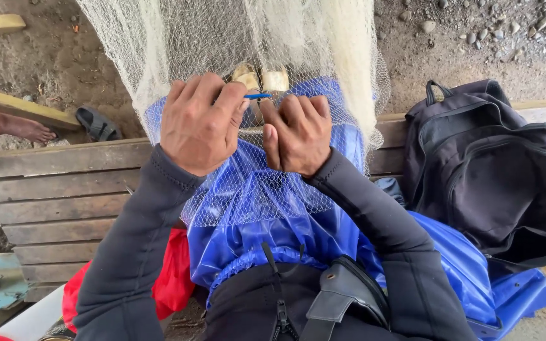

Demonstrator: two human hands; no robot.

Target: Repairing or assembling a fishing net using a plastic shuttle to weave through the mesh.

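- A white fishing net (pixel 248 44) is draped down from above over the blue-clad knees and lap, and a bunch of its mesh is gathered between the two hands.
- A thin blue needle (pixel 258 96) is pinched in the left hand (pixel 200 123), whose fingers are curled shut around it; its tip points towards the right hand.
- The right hand (pixel 297 134) is closed in a fist on a fold of the net, thumb pressed along the front.
- The blue waterproof trousers (pixel 323 233) lie under the net, with a small black pouch (pixel 349 293) at the waist.
- A weathered wooden bench (pixel 58 196) is sat upon; a dark backpack (pixel 491 167) rests just beside on the right, red cloth (pixel 175 278) on the left.
- Another person's bare foot (pixel 17 129) and a black sandal (pixel 98 124) are seen on the dirt beyond.
- Judged risk: the fine mesh could be snagged or torn if the needle is pulled hard, and tension would be lost if the right fist slackens.
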